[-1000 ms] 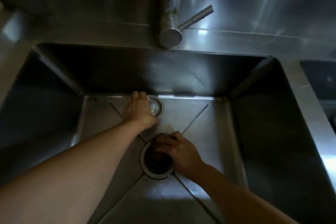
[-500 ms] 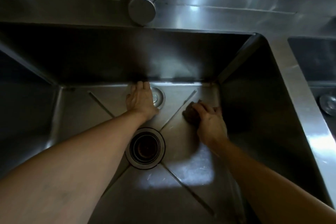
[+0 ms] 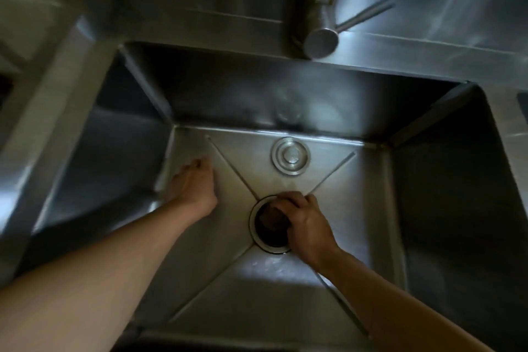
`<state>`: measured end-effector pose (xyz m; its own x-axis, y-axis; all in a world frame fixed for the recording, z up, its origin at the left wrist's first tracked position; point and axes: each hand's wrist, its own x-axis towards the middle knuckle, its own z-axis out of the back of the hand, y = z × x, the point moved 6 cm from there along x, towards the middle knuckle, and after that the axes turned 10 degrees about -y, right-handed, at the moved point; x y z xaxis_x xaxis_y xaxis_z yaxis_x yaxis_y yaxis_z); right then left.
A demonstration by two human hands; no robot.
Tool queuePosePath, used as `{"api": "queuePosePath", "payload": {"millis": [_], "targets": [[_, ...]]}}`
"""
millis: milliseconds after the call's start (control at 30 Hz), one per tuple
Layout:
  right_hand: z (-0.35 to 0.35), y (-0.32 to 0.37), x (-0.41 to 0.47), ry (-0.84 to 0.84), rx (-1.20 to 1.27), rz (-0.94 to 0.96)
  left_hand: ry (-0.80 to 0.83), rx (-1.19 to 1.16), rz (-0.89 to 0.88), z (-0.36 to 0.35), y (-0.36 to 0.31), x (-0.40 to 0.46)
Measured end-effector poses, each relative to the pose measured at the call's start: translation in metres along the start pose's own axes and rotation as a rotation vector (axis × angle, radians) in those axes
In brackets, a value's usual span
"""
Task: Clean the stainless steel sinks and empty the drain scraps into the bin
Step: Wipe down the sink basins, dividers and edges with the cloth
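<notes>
The right hand [image 3: 307, 223] has come back from the sink floor [image 3: 257, 294] to the drain [image 3: 268, 237], fingers curled on a dark scrubber [image 3: 270, 218] over its opening. The left hand [image 3: 194, 184] has slid left off the round stopper [image 3: 290, 155] and lies flat, blurred.

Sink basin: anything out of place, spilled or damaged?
One thing: the round metal stopper lies loose on the sink floor by the back wall, out of the open drain. The right hand holds a dark scrubber at the drain; the left hand rests flat. No spill or damage visible.
</notes>
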<state>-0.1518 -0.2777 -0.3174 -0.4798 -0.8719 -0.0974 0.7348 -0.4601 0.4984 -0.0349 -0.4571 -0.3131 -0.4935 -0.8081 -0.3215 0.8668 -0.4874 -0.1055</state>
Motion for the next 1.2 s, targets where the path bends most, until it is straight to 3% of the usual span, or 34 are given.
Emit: {"api": "queuePosePath", "payload": {"millis": [133, 200, 333, 433, 600, 767, 933, 1033, 1200], "targets": [[0.002, 0.049, 0.051, -0.046, 0.045, 0.132, 0.132, 0.022, 0.127, -0.003, 0.045, -0.015], [-0.006, 0.072, 0.086, -0.036, 0.021, 0.186, 0.171, 0.015, 0.101, -0.008, 0.053, -0.016], [-0.039, 0.109, 0.149, 0.039, -0.064, 0.266, 0.2, 0.045, 0.077, -0.015, 0.057, -0.013], [-0.071, 0.122, 0.169, 0.194, -0.23, 0.316, 0.197, 0.094, 0.079, -0.016, 0.058, -0.011], [-0.084, 0.108, 0.137, 0.19, -0.204, 0.369, 0.2, 0.191, 0.005, -0.013, 0.054, -0.017], [-0.067, 0.077, 0.075, 0.148, -0.104, 0.432, 0.211, 0.123, 0.071, -0.003, 0.053, -0.019], [-0.041, 0.058, 0.039, 0.126, -0.209, 0.481, 0.208, 0.05, 0.053, -0.007, 0.055, -0.033], [-0.027, 0.07, 0.034, 0.242, -0.315, 0.404, 0.251, -0.001, 0.099, -0.013, 0.059, -0.05], [-0.028, 0.114, 0.055, 0.215, -0.2, 0.316, 0.342, -0.131, 0.155, -0.025, 0.071, -0.075]]}}
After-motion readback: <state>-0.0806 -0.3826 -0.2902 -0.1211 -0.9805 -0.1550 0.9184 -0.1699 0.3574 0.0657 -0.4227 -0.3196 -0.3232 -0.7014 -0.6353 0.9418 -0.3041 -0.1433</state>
